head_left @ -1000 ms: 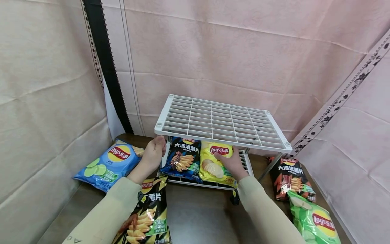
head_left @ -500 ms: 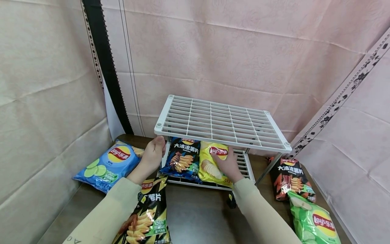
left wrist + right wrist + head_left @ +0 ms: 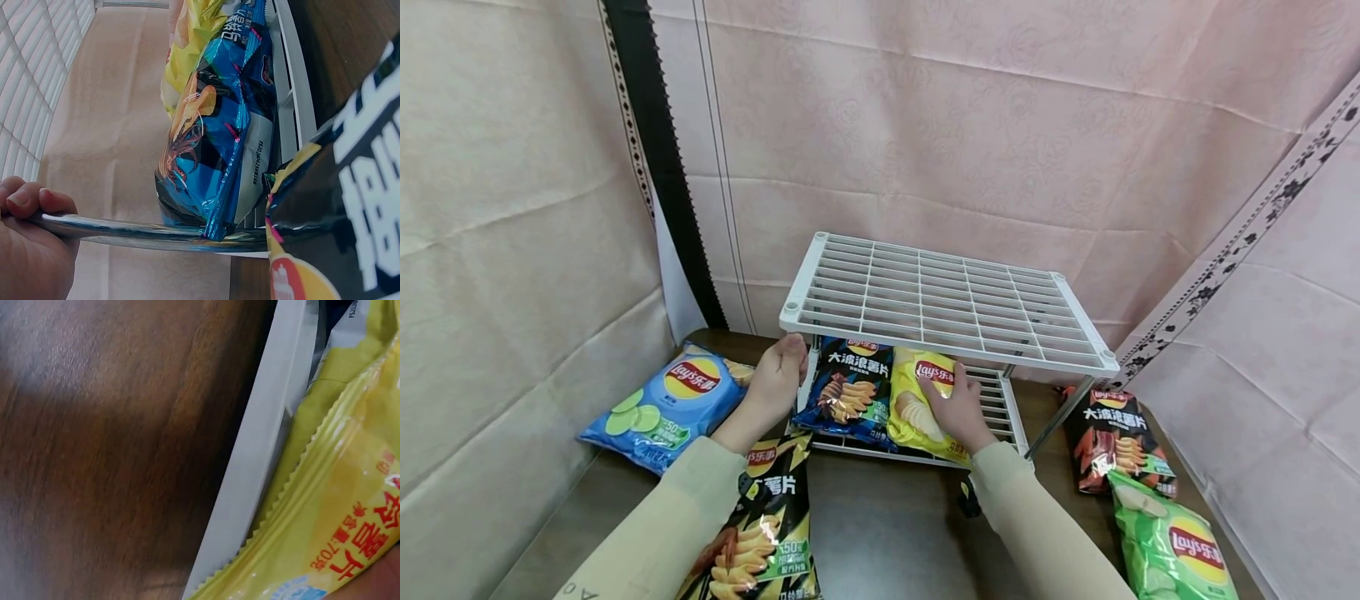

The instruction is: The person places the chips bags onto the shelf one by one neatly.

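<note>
My left hand (image 3: 772, 379) grips the metal post (image 3: 125, 229) at the front left of a white two-tier rack (image 3: 947, 345), fingers curled round it just under the upper shelf. On the lower shelf (image 3: 1017, 425), my right hand (image 3: 961, 410) holds a yellow Lay's chip bag (image 3: 913, 410) by its right side, thumb across the front. Left of it, a dark blue chip bag (image 3: 847, 392) leans back, its side close to the yellow one. In the right wrist view the yellow bag's crimped bottom edge lies along the shelf rim; little of the hand shows.
A light blue chip bag (image 3: 677, 400) lies left of the rack, and a black-and-gold one (image 3: 767, 525) in front of it. To the right lie a black-and-red bag (image 3: 1116, 442) and a green bag (image 3: 1176, 533). Pink cloth (image 3: 962, 142) hangs behind the rack.
My right hand has shifted slightly left with the yellow chip bag, bringing it closer to the dark blue one. The left hand stays in place on the post.
</note>
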`<state>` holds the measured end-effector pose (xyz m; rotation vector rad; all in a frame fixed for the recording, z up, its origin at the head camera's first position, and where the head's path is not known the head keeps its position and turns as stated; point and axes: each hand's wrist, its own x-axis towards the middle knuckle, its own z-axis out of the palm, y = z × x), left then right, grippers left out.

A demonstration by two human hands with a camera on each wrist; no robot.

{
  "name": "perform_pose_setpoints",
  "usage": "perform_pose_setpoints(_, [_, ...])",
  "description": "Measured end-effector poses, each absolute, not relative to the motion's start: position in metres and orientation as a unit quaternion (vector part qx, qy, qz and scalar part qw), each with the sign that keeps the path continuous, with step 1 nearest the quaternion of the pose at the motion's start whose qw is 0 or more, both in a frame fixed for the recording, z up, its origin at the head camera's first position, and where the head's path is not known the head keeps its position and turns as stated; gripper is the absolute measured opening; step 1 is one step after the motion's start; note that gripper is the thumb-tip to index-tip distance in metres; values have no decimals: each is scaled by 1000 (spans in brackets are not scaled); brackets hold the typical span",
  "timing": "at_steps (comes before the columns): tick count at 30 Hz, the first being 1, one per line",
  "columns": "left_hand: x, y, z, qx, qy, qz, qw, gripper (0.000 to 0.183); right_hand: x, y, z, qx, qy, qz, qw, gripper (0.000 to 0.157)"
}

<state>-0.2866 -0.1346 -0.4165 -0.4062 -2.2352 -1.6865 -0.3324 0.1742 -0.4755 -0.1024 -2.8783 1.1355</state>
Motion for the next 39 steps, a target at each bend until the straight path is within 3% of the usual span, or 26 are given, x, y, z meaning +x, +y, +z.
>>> perform_pose_setpoints(8, [-285,-134,-415,-146,-784,-582,161,54,-333,173,-476,-45,-933,356,5,93])
perform_pose_setpoints(14, [-262,-129,-386,-147,-790,-577,148,51,-329,177,-473,-37,-934,354,-5,97])
perform_pose_setpoints(21, [-257,-129,-381,-150,-785,-582,150,50,-314,184,-464,-12,-942,336,6,109])
perform_pose_setpoints(39, [-256,-129,-379,-148,-784,-585,143,51,-263,208,-442,43,-948,315,-2,111])
